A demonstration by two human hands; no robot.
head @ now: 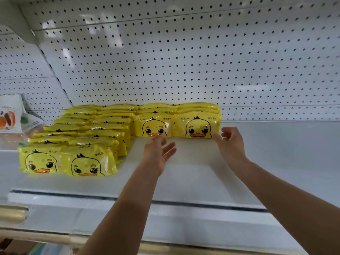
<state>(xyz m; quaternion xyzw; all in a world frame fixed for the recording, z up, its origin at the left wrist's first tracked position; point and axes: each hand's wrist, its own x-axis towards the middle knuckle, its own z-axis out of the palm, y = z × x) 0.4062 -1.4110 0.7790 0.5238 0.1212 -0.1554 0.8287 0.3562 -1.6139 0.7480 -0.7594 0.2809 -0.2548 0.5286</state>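
White shelf (pixel 202 173) is carrying yellow duck-faced packs (pixel 88 166) standing upright in four rows, two left rows (pixel 77 137) reaching forward, two right rows (pixel 176 115) sitting back against the pegboard (pixel 184 61).

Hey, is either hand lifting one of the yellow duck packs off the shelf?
No, the left hand and right hand just reach one duck pack and its right neighbour, both standing on the shelf.

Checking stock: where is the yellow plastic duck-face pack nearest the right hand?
Head view, right of centre: the yellow plastic duck-face pack fronts the rightmost row, beside its twin.
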